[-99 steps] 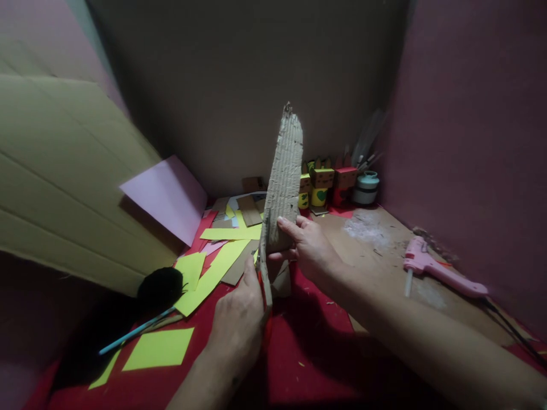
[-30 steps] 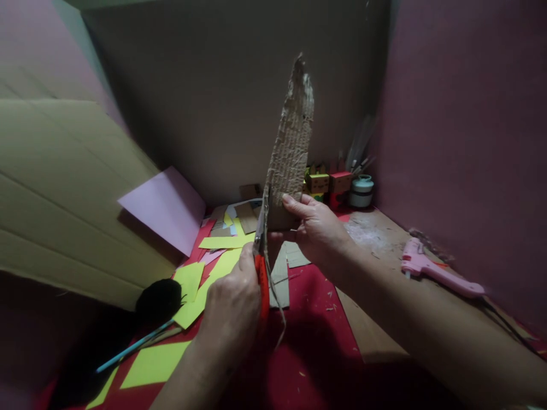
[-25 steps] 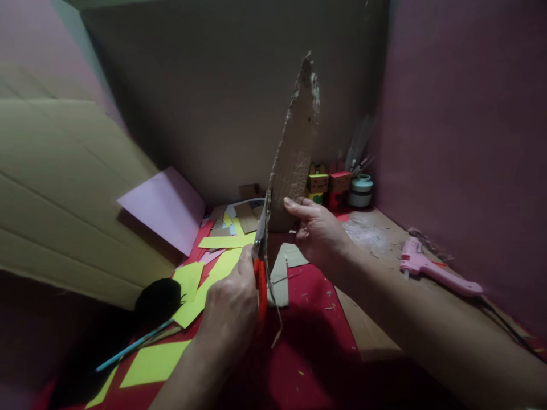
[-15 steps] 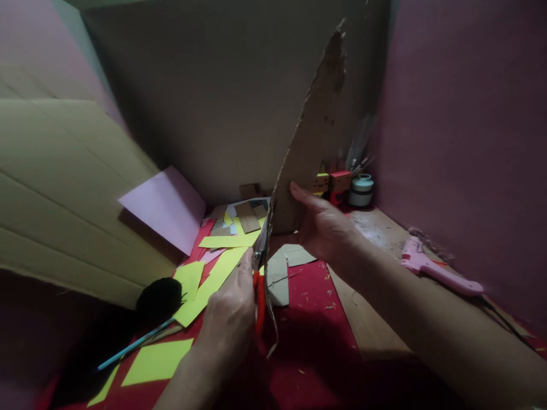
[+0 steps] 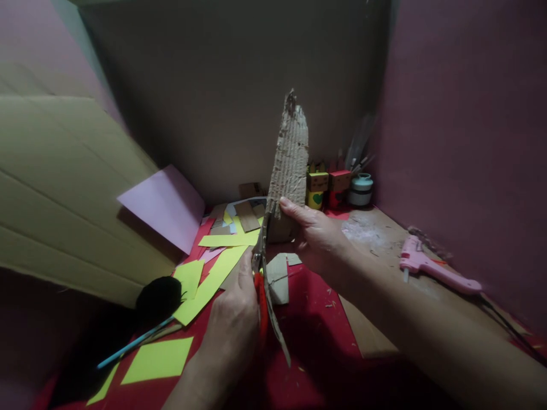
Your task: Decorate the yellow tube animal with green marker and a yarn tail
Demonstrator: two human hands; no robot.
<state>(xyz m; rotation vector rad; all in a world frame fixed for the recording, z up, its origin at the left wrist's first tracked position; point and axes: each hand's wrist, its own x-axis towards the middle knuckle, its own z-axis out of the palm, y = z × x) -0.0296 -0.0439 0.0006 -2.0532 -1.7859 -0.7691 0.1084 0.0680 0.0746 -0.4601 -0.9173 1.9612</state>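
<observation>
My left hand (image 5: 233,307) is closed around the orange handles of a pair of scissors (image 5: 262,304). Their blades lie against the edge of a corrugated cardboard piece (image 5: 290,154), and a narrow cardboard strip (image 5: 277,326) hangs down beside the handles. My right hand (image 5: 316,233) grips the cardboard piece near its lower part, thumb on the face towards me. The piece stands upright with a ragged top, its ribbed side showing. Beneath the hands, small cardboard scraps (image 5: 280,276) rest on the red table cover (image 5: 316,336).
Yellow paper pieces (image 5: 158,360), a blue stick (image 5: 134,343) and a black round object (image 5: 159,299) lie at left. A large cardboard sheet (image 5: 64,188) leans there. At right is a pink glue gun (image 5: 436,265); behind stand small box figures (image 5: 339,185) and a lidded jar (image 5: 361,189).
The cardboard piece has turned and come lower, so its ribbed face now shows. My right hand has shifted slightly down and left with it. The hanging strip has swung to the right.
</observation>
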